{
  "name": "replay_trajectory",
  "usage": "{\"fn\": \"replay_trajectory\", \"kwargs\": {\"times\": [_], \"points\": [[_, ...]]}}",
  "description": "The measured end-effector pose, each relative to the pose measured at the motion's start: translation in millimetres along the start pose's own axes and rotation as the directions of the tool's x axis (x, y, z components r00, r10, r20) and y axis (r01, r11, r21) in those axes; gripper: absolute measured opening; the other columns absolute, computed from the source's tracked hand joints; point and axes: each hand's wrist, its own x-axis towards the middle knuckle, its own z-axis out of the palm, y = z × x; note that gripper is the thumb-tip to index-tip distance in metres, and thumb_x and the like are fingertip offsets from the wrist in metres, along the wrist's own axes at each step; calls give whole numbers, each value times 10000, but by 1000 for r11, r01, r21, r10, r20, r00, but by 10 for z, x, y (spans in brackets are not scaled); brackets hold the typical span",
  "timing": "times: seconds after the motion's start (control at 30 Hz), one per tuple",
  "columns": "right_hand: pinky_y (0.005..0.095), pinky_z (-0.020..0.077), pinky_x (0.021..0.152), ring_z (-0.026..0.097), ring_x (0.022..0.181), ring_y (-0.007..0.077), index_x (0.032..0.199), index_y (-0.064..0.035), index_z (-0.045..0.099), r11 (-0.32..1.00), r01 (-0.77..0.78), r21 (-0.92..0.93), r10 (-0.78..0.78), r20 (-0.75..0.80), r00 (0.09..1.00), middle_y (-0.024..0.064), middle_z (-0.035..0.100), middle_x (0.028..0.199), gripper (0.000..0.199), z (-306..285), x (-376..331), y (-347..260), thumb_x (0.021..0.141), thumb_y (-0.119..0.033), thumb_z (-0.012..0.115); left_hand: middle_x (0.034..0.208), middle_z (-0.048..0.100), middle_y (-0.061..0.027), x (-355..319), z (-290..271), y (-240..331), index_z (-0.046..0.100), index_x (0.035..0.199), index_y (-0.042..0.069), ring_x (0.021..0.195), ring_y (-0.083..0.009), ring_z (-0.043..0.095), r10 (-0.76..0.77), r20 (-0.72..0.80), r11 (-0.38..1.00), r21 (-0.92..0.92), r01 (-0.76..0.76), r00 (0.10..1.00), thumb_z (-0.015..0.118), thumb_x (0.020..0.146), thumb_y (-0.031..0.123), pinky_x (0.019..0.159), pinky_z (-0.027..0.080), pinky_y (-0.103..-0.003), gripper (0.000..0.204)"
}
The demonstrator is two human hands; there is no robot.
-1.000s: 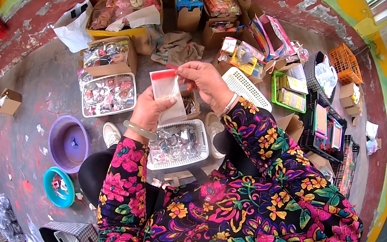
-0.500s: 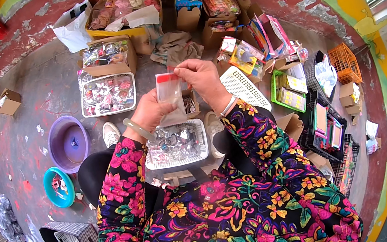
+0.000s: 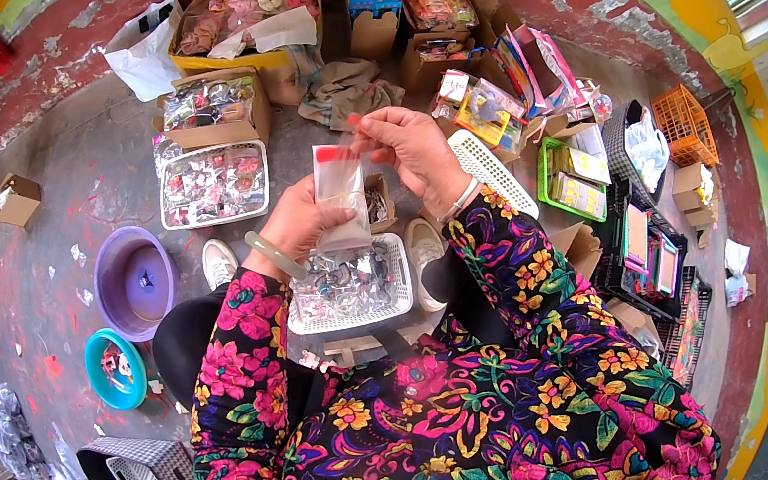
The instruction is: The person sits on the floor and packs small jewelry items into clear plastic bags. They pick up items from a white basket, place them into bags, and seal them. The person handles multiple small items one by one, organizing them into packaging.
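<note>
The left hand [image 3: 301, 221] grips the lower part of a small clear plastic bag with a red strip along its top [image 3: 339, 190], fingers wrapped around it from the left side. The right hand [image 3: 412, 150] is pinched shut on the bag's upper right corner, by the red strip, thumb and fingertips pressed together. The bag is held upright between the two hands, above the lap and over the floor.

Just below the hands, resting on the person's knees, is a white slatted basket [image 3: 348, 288] filled with small shiny wrapped items. A green bangle [image 3: 272, 255] circles the left wrist, and floral sleeves cover both forearms.

Farther away on the floor, left of the hands, a white tray of wrapped pieces [image 3: 213, 185] lies in front of a cardboard box with similar contents [image 3: 211, 109]. To the near left stand a purple basin [image 3: 133, 282] and a teal bowl [image 3: 115, 367]. A white perforated tray [image 3: 490, 171] lies just right of the right forearm, with a green crate [image 3: 575, 179] and an orange basket [image 3: 682, 113] beyond it. More open boxes line the far wall.
</note>
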Motion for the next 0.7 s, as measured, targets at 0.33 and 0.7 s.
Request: {"fn": "replay_trajectory", "kwargs": {"times": [0.33, 0.7], "points": [[188, 440, 514, 558, 608, 97, 895, -20, 580, 992, 47, 117, -36, -96, 995, 31, 591, 744, 173, -321, 128, -212, 853, -187, 587, 953, 616, -77, 60, -67, -96, 524, 1088, -8, 834, -148, 603, 43, -42, 996, -71, -46, 998, 587, 711, -87, 758, 484, -271, 390], [183, 302, 442, 414, 503, 24, 880, -44, 649, 801, -130, -585, 351, 283, 893, -51, 535, 620, 180, -184, -32, -179, 764, -180, 671, 983, 594, -101, 184, -119, -229, 479, 1160, -21, 880, -166, 581, 116, 59, 953, 276, -127, 992, 583, 703, -54, 796, 465, -270, 471]]}}
